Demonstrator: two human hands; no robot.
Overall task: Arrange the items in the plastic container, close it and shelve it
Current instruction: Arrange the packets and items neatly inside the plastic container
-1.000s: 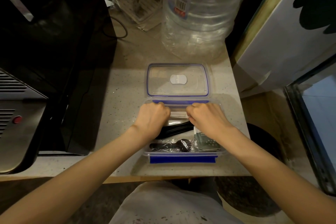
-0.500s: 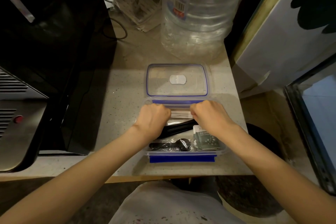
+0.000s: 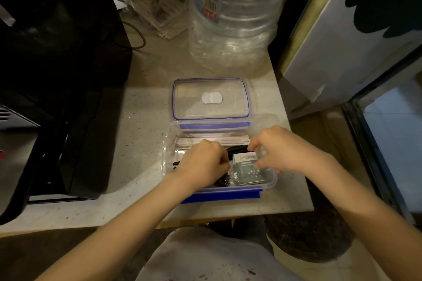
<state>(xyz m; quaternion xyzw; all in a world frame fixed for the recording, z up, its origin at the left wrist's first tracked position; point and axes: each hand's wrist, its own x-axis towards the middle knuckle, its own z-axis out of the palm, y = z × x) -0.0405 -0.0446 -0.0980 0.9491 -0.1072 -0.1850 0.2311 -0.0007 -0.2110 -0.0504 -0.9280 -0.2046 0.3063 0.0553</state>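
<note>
Clear plastic container lies open, lid off.

Container: clear plastic container with blue clips, open on the speckled surface.
Lid: lid lies flat just behind it.
Hands: left hand and right hand reach inside, fingers curled among black items and a grey packet.
Behind: large water bottle.
</note>
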